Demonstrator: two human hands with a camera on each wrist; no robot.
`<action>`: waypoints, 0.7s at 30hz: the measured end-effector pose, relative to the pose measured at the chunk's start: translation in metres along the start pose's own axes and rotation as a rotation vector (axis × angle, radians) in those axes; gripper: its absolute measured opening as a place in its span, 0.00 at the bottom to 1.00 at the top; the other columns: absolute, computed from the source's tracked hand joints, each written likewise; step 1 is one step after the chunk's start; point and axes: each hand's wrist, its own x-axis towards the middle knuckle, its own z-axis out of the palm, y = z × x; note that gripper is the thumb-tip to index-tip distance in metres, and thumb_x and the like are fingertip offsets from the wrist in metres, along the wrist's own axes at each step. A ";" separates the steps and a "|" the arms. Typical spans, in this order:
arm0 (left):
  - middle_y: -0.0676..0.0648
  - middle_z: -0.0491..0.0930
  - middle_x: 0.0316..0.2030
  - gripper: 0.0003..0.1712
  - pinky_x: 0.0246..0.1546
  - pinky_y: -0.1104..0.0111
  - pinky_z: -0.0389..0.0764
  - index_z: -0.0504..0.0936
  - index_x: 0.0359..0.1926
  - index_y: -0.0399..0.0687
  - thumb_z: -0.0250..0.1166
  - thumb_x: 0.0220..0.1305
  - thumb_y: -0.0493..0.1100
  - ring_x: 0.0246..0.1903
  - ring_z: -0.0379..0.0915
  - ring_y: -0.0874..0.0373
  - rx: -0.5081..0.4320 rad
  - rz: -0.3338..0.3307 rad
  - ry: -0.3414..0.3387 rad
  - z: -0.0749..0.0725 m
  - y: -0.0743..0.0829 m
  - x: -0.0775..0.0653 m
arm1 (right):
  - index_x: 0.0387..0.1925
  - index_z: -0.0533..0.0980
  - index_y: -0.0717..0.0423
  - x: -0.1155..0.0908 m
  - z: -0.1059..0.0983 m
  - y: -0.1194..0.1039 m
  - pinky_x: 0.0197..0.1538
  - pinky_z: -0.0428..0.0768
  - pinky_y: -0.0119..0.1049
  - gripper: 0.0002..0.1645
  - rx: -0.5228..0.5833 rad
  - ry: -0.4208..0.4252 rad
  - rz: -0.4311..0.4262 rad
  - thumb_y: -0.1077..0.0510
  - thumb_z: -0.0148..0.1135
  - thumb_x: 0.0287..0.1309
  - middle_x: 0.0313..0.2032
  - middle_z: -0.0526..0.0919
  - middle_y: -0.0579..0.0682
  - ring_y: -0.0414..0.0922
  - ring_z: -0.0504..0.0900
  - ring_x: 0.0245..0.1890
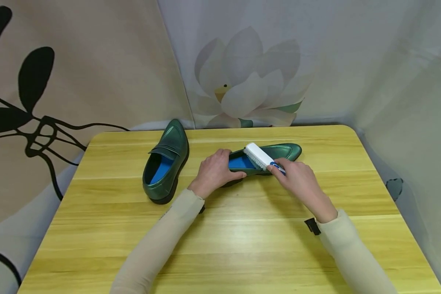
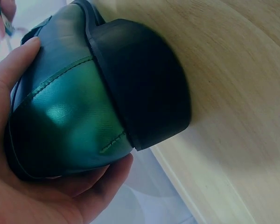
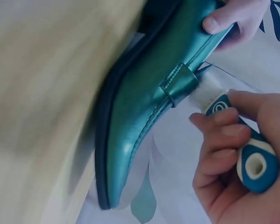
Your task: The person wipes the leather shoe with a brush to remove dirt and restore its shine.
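A green loafer point(image 1: 284, 152) with a blue insole lies on the table, its toe toward the right. My left hand point(image 1: 214, 171) grips its heel end; in the left wrist view the thumb point(image 2: 19, 60) lies along one side and the fingers curl round the other, beside the black heel block point(image 2: 142, 81). My right hand point(image 1: 299, 179) holds a white and blue brush point(image 1: 259, 155) by its handle, fingers wrapped round it. The bristles point(image 3: 209, 91) are at the shoe's opening, close by the strap point(image 3: 179, 85) in the right wrist view.
A second green loafer point(image 1: 169, 163) stands upright to the left, toe pointing to the back. Both shoes are on a light wooden table point(image 1: 242, 253) with rounded back corners. Behind it hangs a curtain point(image 1: 250, 73) with a large flower print.
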 end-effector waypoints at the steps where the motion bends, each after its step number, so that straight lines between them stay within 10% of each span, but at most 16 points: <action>1: 0.40 0.79 0.56 0.52 0.48 0.52 0.84 0.74 0.66 0.38 0.75 0.54 0.72 0.45 0.78 0.48 0.001 0.002 0.003 0.000 0.000 0.000 | 0.57 0.81 0.65 -0.005 0.000 0.002 0.25 0.74 0.41 0.28 -0.001 0.004 -0.007 0.44 0.60 0.75 0.33 0.87 0.56 0.46 0.77 0.22; 12: 0.40 0.80 0.54 0.53 0.46 0.53 0.84 0.75 0.66 0.38 0.75 0.53 0.71 0.43 0.77 0.48 0.000 0.004 0.014 0.001 0.001 0.000 | 0.52 0.83 0.63 -0.043 0.006 0.007 0.23 0.68 0.36 0.23 0.007 0.077 -0.075 0.47 0.66 0.70 0.32 0.87 0.55 0.43 0.72 0.20; 21: 0.40 0.78 0.56 0.53 0.50 0.52 0.83 0.73 0.67 0.39 0.74 0.54 0.71 0.46 0.77 0.48 0.000 -0.009 -0.018 0.000 0.003 0.000 | 0.56 0.81 0.64 -0.013 0.008 -0.007 0.22 0.70 0.39 0.28 0.000 0.060 -0.013 0.43 0.62 0.73 0.32 0.87 0.56 0.46 0.75 0.20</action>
